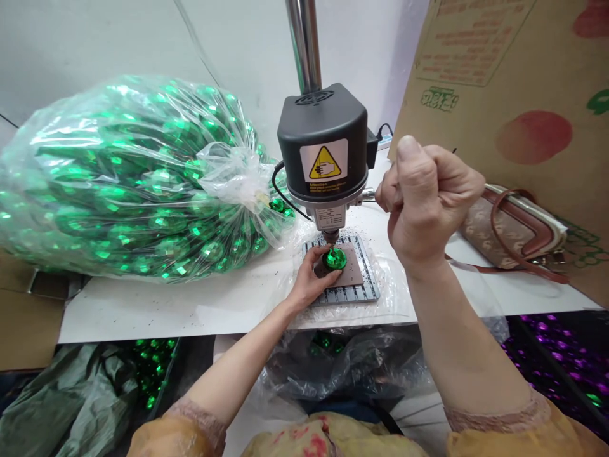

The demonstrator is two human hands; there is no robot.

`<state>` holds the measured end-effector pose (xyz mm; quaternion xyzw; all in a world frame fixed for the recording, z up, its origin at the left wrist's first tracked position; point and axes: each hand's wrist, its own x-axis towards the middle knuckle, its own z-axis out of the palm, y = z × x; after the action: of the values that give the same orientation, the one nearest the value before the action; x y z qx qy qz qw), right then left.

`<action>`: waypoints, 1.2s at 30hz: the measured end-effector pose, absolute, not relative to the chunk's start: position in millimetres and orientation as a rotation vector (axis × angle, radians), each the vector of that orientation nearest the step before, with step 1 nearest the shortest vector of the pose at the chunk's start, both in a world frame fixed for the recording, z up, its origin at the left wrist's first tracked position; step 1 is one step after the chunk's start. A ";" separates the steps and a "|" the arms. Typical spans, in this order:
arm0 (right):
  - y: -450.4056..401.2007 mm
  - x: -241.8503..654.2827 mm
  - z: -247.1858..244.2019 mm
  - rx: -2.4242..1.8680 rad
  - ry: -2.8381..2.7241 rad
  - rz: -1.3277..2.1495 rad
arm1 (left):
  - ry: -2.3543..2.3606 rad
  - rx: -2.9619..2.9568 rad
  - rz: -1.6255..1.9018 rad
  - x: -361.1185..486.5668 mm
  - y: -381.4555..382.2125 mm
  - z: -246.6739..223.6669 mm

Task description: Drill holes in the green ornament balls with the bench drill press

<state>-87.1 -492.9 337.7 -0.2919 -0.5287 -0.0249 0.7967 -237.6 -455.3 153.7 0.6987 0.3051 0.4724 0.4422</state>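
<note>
Under the chuck of a black drill press (pixel 323 136), a shiny green faceted ball (pixel 335 258) rests on a brown board (pixel 353 270) over the slotted metal base (pixel 368 292). My left hand (pixel 311 276) curves round the ball's left side, thumb at the front and fingers behind, pinching it. To the right of the machine head, my right hand (pixel 425 197) is raised and closed round the end of the press's lever (pixel 368 196); the fist hides the grip. The drill tip meets the ball's top, or sits very close to it.
A big tied plastic bag of green balls (pixel 128 184) lies on the white table (pixel 190 311) at left. A handbag (pixel 509 228) and a large printed cardboard box (pixel 476 108) stand right. Plastic film (pixel 390 285) surrounds the base. Purple pieces (pixel 561 349) lie below the table's right edge.
</note>
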 end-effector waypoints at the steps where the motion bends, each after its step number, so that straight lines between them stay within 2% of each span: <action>1: -492.8 -87.0 338.0 -0.622 -1.134 -0.055 | 0.755 1.708 1.177 -236.8 -455.9 153.5; 18: -492.0 -91.9 321.3 -0.382 -1.037 -0.091 | 0.768 1.677 1.228 -232.3 -460.2 155.8; 26: -500.9 -90.8 314.0 -0.450 -1.093 -0.070 | 0.750 1.687 1.242 -231.4 -459.9 156.2; 36: -489.8 -89.4 308.2 -0.237 -1.102 -0.170 | 0.724 1.688 1.247 -231.2 -459.8 153.8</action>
<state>-89.4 -489.8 308.2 -0.1120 -0.5217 -0.0803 0.8419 -231.2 -459.8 153.8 0.6810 0.2923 0.5032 0.4446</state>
